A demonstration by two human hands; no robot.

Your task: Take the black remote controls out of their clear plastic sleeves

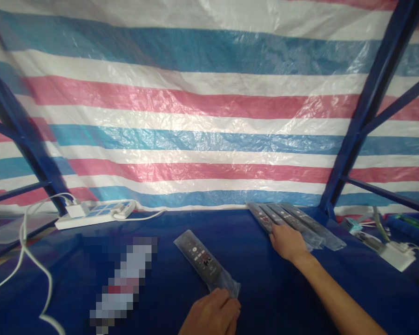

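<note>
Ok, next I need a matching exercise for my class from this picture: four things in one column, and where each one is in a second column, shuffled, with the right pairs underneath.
Column one
1. Left hand
2. Right hand
3. White power strip
4. Striped sheet

Column two
A. At the row of bagged remotes near the table's back edge
B. Hanging behind the table
C. At the loose bag end of the single remote
D. At the back left of the table

Right pairs: 1-C, 2-A, 3-D, 4-B
</note>
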